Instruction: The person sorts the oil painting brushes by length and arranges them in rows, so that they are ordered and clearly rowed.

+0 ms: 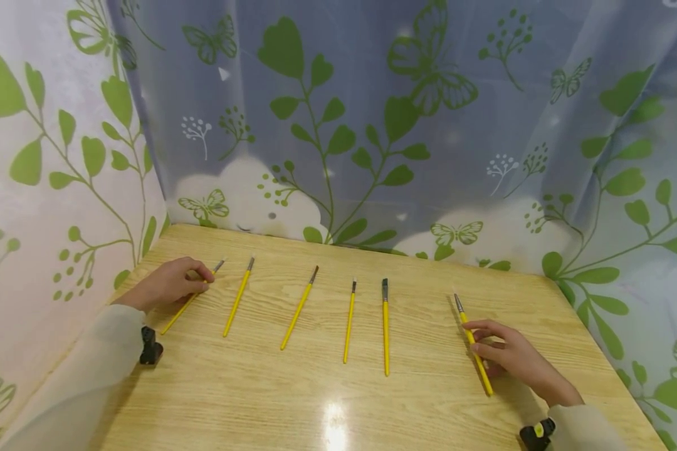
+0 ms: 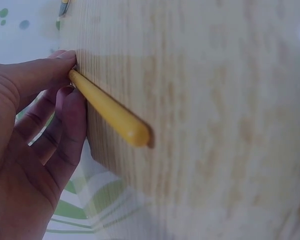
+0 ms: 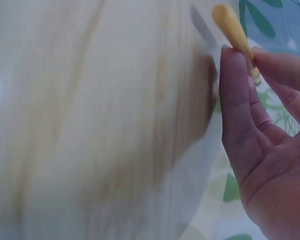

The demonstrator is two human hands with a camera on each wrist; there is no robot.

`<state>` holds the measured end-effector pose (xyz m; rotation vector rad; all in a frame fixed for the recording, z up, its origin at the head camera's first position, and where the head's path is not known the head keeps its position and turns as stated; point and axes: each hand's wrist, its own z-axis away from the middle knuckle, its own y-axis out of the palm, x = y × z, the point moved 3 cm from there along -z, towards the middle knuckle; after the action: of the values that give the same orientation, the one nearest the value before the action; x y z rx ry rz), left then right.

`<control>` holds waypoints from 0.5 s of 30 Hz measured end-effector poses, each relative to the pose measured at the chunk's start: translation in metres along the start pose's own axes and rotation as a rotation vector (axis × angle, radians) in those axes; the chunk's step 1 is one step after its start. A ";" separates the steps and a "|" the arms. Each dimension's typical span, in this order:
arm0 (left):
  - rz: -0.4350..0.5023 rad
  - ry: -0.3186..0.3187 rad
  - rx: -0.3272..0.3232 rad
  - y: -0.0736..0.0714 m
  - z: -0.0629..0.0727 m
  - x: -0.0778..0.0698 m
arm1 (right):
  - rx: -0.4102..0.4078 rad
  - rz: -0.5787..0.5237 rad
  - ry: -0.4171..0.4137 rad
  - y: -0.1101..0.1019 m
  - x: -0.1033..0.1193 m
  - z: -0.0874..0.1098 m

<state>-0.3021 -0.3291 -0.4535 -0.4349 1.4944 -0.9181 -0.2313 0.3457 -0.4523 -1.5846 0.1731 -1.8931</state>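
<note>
wood-grain table (image 1: 231,388); left hand (image 1: 172,282) pinches leftmost brush (image 1: 177,315), right hand (image 1: 513,354) rightmost brush (image 1: 481,369); if pinch slackens, round handle might roll.

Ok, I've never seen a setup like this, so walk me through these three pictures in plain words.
There is no machine here: these are a person's bare left hand and bare right hand. The big picture comes from a camera worn on the head, looking forward and down. The other two come from cameras on the wrists, each watching its own hand up close; the small black devices at the cuffs are probably those. The light-brown wood-grain table stands before a leaf-patterned curtain. The left hand pinches a slim yellow-handled paintbrush; the right hand holds another yellow-handled paintbrush. Between the hands lie four more such brushes, spaced apart.
</note>
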 end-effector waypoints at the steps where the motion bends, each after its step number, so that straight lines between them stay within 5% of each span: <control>1: 0.001 -0.001 0.002 0.000 0.000 0.000 | 0.001 -0.004 0.000 0.003 0.001 -0.002; 15: 0.005 -0.014 0.013 0.001 0.000 -0.001 | 0.010 -0.026 -0.062 0.031 0.024 -0.028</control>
<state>-0.3021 -0.3281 -0.4535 -0.4278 1.4752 -0.9184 -0.2463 0.2998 -0.4550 -1.6434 0.1161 -1.8595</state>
